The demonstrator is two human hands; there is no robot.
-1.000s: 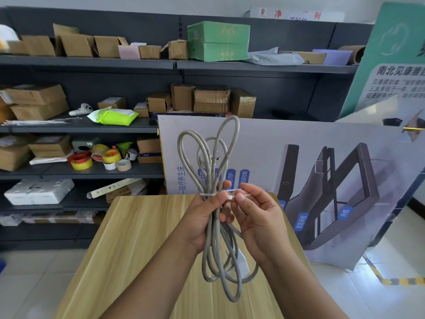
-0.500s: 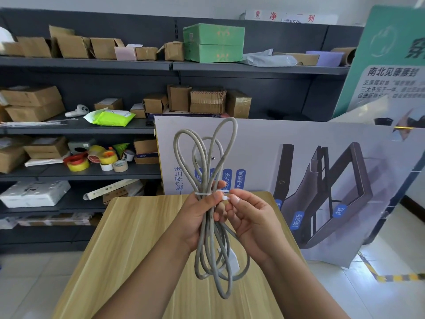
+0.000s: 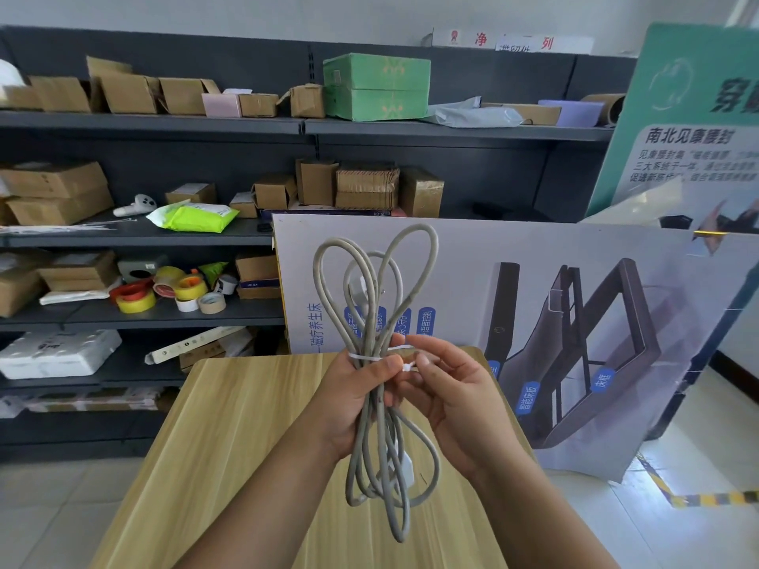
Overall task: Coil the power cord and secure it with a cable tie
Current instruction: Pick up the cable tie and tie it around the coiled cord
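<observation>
**Cable tie drawn around the coiled cord**

Head camera: The left hand (image 3: 349, 398) was wrapped around the waist of the grey power cord (image 3: 371, 322), fingers closed on the gathered strands, so that the coil stood upright in the air above the wooden table (image 3: 230, 429). Loops fanned out above the fist and hung below it, and a white block, probably the plug or adapter, showed among the lower loops. Gripping at the middle kept the strands bunched where the binding had to sit.

The white cable tie (image 3: 369, 358) ran across the bundle just above the left thumb, already circling the strands. The right hand (image 3: 456, 400) sat just beside it, thumb and forefinger pinched on the tie's head and free end, with the other fingers loosely curled. That pinch likely served to pull the tail through and cinch the loop; whether the tail had been fully tightened could not be told, since the fingertips covered the lock.

The coiling looked finished and the securing step was in hand. The tie seemed snug but perhaps not final. A slack left grip could let strands slip out from under the band before it locked.

Behind the hands leaned a printed display board (image 3: 534, 273), and dark shelving (image 3: 164, 125) carried cardboard boxes and tape rolls (image 3: 164, 291).
</observation>
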